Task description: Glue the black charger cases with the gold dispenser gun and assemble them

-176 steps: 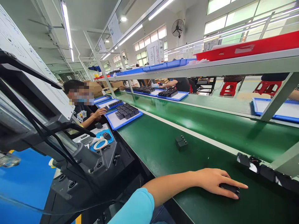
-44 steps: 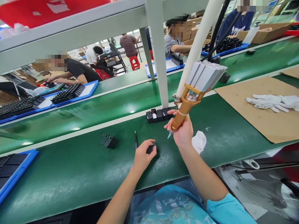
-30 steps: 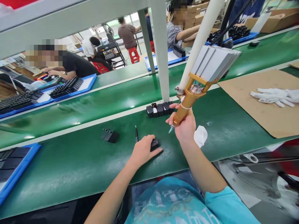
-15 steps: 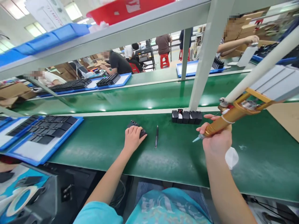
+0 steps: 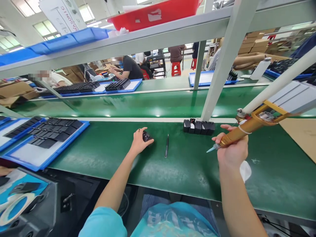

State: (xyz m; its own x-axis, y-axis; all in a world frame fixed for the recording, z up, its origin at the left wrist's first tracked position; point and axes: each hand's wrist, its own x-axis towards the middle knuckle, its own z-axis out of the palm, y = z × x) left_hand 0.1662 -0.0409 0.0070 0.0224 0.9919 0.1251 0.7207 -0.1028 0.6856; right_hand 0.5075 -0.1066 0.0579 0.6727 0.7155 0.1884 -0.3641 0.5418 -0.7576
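My left hand (image 5: pixel 139 141) grips a small black plastic piece (image 5: pixel 147 136) between thumb and fingers, over the green bench. Part of that piece is hidden by the fingers. My right hand (image 5: pixel 233 149) is wrapped round a gold-coloured glue dispensing gun (image 5: pixel 240 131). Its pale blue nozzle (image 5: pixel 211 149) points down and to the left, above the bench. Between the hands lies a pair of dark tweezers (image 5: pixel 167 146). A short row of black plastic housings (image 5: pixel 198 127) stands behind, nearer the right hand.
On the left, blue-edged trays (image 5: pixel 46 161) hold rows of black parts. White paper (image 5: pixel 245 171) lies by my right wrist. A metal post (image 5: pixel 218 62) rises behind the housings to a shelf with a red bin (image 5: pixel 158 16). Other people sit beyond the green divider.
My left hand has turned and its fingers have opened out somewhat around the black piece, which shows at a different angle. The right hand keeps hold of the glue gun. The view has shifted slightly.
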